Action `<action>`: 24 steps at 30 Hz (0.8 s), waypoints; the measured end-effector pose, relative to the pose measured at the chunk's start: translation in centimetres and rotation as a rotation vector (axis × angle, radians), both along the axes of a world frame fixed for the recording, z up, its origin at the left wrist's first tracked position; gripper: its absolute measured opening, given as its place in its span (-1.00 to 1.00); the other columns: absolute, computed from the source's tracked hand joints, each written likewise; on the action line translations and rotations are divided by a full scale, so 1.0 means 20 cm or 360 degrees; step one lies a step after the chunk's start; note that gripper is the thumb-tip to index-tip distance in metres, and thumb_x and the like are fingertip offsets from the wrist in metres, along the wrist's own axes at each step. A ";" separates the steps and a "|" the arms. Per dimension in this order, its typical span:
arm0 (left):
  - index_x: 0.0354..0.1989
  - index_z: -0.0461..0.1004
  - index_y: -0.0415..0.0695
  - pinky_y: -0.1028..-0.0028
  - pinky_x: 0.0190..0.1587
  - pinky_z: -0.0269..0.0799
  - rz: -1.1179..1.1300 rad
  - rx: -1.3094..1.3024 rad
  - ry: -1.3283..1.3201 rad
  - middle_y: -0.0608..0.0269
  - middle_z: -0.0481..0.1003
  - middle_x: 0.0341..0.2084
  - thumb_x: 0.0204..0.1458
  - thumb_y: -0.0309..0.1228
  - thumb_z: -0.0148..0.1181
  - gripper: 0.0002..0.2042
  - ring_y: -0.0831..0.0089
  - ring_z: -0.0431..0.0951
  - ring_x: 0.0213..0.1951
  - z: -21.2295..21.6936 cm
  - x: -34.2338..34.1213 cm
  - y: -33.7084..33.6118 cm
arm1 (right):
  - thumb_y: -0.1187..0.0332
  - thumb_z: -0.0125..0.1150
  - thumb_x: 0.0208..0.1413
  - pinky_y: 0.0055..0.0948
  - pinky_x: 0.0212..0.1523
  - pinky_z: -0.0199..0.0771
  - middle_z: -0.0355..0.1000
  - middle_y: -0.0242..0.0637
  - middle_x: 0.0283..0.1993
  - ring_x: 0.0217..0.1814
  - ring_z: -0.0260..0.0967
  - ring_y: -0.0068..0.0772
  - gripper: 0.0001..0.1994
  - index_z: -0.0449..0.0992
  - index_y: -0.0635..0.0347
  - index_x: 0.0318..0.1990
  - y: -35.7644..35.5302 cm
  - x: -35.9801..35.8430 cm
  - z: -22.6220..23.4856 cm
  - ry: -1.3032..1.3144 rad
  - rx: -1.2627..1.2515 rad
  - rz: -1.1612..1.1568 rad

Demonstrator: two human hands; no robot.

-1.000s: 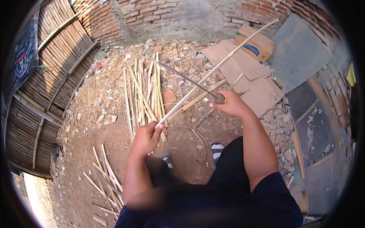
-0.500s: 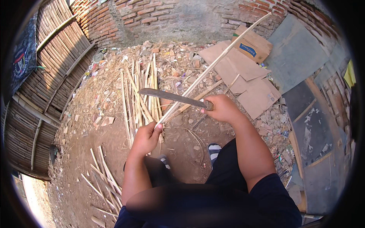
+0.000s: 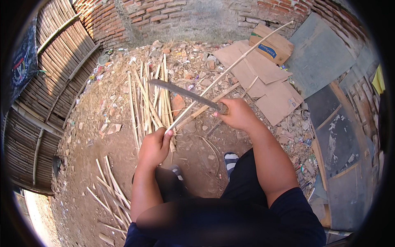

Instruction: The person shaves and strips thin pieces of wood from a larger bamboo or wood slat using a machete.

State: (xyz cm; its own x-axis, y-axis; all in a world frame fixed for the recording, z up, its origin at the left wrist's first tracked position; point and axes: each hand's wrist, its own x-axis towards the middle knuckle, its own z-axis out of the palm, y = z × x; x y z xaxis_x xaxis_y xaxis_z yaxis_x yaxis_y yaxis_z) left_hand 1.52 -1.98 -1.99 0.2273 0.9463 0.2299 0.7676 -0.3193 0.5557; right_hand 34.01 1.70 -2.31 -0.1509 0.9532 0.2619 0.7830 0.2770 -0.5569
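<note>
1. Left hand (image 3: 154,148) grips the long, pale, bamboo-like strip (image 3: 231,68) near its lower end, presumably steadying it above littered brown ground (image 3: 78,168).
2. Right hand (image 3: 235,115) clasps the long, dark metal machete (image 3: 185,92) by its handle (image 3: 223,108), seemingly keeping fingers clear.
3. Brown cardboard box (image 3: 282,40) bears a lettered blue label (image 3: 266,51).

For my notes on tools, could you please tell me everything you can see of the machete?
The machete has a long, slightly curved, dark grey, metal-looking blade and a brownish handle, mostly covered by the right hand, which grips it. The blade points toward the upper left of the picture and crosses the pale bamboo strip; whether they touch cannot be told.
</note>
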 end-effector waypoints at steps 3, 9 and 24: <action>-0.37 0.45 -0.25 -0.03 -0.34 0.40 0.0028 -0.0019 0.0060 -0.24 0.50 -0.53 0.37 -0.12 0.17 -0.59 -0.30 0.52 -0.40 0.00 0.00 0.00 | 0.10 0.54 0.09 -0.05 -0.12 0.55 0.60 0.13 -0.27 -0.17 0.59 0.19 -0.57 0.65 0.18 0.01 -0.02 -0.03 0.01 -0.0135 0.0000 0.0093; -0.36 0.45 -0.25 -0.04 -0.33 0.41 0.0060 -0.0046 0.0110 -0.24 0.51 -0.51 0.37 -0.12 0.17 -0.60 -0.31 0.52 -0.38 0.05 -0.01 -0.02 | 0.09 0.51 0.13 -0.11 -0.03 0.58 0.62 0.16 -0.13 -0.05 0.63 0.10 -0.48 0.60 0.31 0.10 0.08 0.18 0.01 0.0214 -0.0035 -0.0349; -0.34 0.50 -0.29 0.15 -0.44 0.36 -0.0019 -0.0235 -0.0189 -0.10 0.44 -0.65 0.39 -0.19 0.18 -0.63 0.02 0.45 -0.60 0.03 -0.05 -0.02 | 0.10 0.49 0.11 0.01 -0.14 0.57 0.61 -0.09 -0.26 -0.18 0.59 0.12 -0.67 0.62 0.11 -0.13 0.03 0.09 0.08 0.0065 -0.0018 -0.0247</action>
State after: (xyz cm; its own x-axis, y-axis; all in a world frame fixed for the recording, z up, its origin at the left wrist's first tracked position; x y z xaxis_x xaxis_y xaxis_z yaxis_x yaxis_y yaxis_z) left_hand 0.51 -2.32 -1.39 0.2181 0.9692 0.1146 0.6904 -0.2362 0.6837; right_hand 35.73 2.27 -0.76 0.0087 0.9672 0.2537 0.7925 0.1480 -0.5916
